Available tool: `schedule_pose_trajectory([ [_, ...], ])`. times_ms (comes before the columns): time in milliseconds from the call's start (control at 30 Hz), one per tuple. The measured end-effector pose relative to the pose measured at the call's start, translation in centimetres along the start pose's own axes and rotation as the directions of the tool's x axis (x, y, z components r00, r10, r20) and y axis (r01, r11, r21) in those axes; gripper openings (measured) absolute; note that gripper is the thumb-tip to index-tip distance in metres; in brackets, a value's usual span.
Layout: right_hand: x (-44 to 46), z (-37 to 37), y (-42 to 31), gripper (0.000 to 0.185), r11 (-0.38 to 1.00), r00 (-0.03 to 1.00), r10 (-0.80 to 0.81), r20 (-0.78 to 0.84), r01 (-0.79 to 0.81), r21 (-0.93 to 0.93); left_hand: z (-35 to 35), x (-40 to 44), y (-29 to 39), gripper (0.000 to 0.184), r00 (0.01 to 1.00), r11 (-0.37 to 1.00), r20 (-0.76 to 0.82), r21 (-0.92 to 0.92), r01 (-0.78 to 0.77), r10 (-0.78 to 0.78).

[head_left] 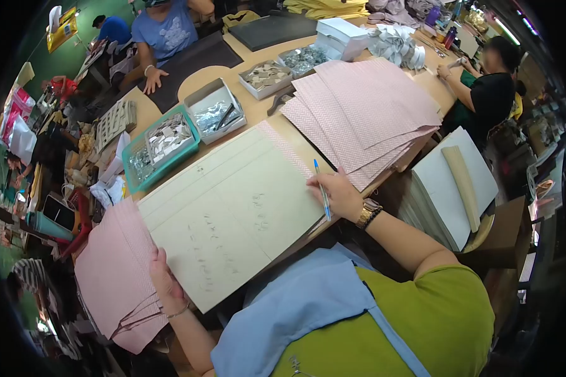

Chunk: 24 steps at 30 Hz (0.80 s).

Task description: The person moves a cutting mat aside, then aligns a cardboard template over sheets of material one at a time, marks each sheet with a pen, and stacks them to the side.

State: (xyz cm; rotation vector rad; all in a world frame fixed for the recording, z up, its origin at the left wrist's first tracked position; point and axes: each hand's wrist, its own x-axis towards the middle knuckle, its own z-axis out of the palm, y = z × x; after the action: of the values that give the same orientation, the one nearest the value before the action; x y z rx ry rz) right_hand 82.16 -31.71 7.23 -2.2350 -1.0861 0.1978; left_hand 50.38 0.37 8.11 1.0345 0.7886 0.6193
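A large pale cardboard pattern (pixel 233 213) with ruled lines and handwriting lies before me at a slant. A strip of pink patterned sheet (pixel 286 147) shows past its far right edge. My left hand (pixel 165 276) is closed at the pattern's lower left edge, its fingertips partly hidden. At the right edge, my right hand (pixel 339 193) holds a blue pen (pixel 322 188) between its fingers, close to the pattern's corner. A stack of pink sheets (pixel 116 270) lies beside my left hand. Another, fanned pink stack (pixel 371 107) is beyond my right hand.
Past the pattern stand a teal basket (pixel 127 164) of small pieces, a white box (pixel 237 125) and a tray of tan pieces (pixel 267 76). White boards (pixel 431 188) with a tan strip (pixel 462 182) stand at right. Co-workers sit across (pixel 170 31) and at right (pixel 493 88).
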Motion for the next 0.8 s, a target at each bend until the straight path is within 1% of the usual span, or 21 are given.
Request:
schedule_pose_trajectory([
  [33,0.4,0.3,0.5,0.025,0.998,0.999,0.012,-0.032,-0.010,0.061,-0.6,-0.5,0.5,0.050,0.986,0.992,0.113,-0.019,0.122,-0.119],
  [67,0.7,0.7,0.6,0.025,0.992,0.998,0.023,-0.065,-0.015,0.123,-0.5,-1.0,0.4,0.041,0.991,0.996,0.102,0.025,0.081,-0.083],
  [133,1.1,1.3,-0.2,0.024,1.000,0.978,-0.026,-0.208,0.025,-0.008,-1.5,-2.2,0.8,0.042,0.997,0.995,-0.055,0.079,-0.056,0.060],
  [167,1.2,1.6,-0.6,0.024,0.996,0.961,-0.057,-0.272,0.038,-0.075,-1.9,-2.7,1.4,0.042,0.982,0.986,-0.132,0.115,-0.118,0.133],
  [233,1.4,1.6,-1.9,0.021,0.992,0.958,-0.068,-0.278,0.034,-0.124,-2.0,-4.2,4.8,0.042,0.967,0.967,0.024,0.006,-0.255,0.255],
  [267,1.5,1.7,-2.4,0.020,0.988,0.957,-0.074,-0.282,0.033,-0.148,-2.5,-4.6,6.0,0.042,0.954,0.954,0.031,-0.046,-0.297,0.298],
  [333,2.3,1.9,-2.4,0.020,1.000,0.988,0.021,-0.152,-0.020,0.008,-3.7,-5.3,7.7,0.043,0.922,0.914,0.039,-0.150,-0.376,0.386],
  [367,2.7,1.9,-2.4,0.020,0.995,0.995,0.061,-0.085,-0.054,0.083,-3.9,-5.4,8.1,0.042,0.919,0.904,0.003,-0.184,-0.386,0.393],
  [467,4.1,2.1,-2.2,0.014,0.981,0.994,-0.024,-0.109,0.044,0.188,-3.6,-5.1,8.6,0.042,0.908,0.865,-0.104,-0.278,-0.418,0.405],
  [533,6.1,-1.3,-1.7,0.010,0.969,0.984,-0.036,-0.176,0.077,0.235,-3.2,-5.1,8.3,0.042,0.902,0.844,-0.186,-0.319,-0.431,0.390],
  [567,7.5,-3.7,-0.7,0.010,0.965,0.949,-0.109,-0.295,0.173,0.200,-3.0,-5.2,8.3,0.042,0.905,0.845,-0.233,-0.331,-0.419,0.357],
  [600,8.5,-7.9,-0.7,0.010,0.954,0.925,-0.160,-0.345,0.235,0.186,-2.8,-5.3,8.3,0.042,0.904,0.846,-0.280,-0.344,-0.408,0.323],
  [633,9.6,-11.9,1.0,0.009,0.967,0.893,-0.216,-0.394,0.251,0.040,-2.7,-5.4,8.3,0.043,0.901,0.843,-0.326,-0.360,-0.399,0.288],
  [667,10.7,-16.4,2.8,0.008,0.966,0.882,-0.256,-0.396,0.245,-0.079,-3.1,-5.4,8.2,0.045,0.914,0.850,-0.299,-0.371,-0.375,0.273],
  [700,11.6,-20.6,4.5,0.010,0.927,0.824,-0.367,-0.432,0.282,-0.248,-3.7,-5.2,8.0,0.048,0.926,0.855,-0.273,-0.382,-0.351,0.259],
  [733,12.0,-24.5,5.9,0.013,0.948,0.898,-0.148,-0.415,0.009,-0.318,-4.2,-5.1,7.9,0.051,0.937,0.859,-0.246,-0.391,-0.329,0.247],
  [767,11.6,-26.8,6.9,0.019,0.876,0.870,-0.081,-0.486,-0.170,-0.451,-4.1,-5.1,7.8,0.051,0.947,0.853,-0.235,-0.426,-0.303,0.219],
  [800,11.0,-28.6,7.8,0.027,0.758,0.826,-0.032,-0.563,-0.347,-0.553,-3.9,-4.9,7.7,0.052,0.956,0.843,-0.221,-0.462,-0.276,0.192],
])
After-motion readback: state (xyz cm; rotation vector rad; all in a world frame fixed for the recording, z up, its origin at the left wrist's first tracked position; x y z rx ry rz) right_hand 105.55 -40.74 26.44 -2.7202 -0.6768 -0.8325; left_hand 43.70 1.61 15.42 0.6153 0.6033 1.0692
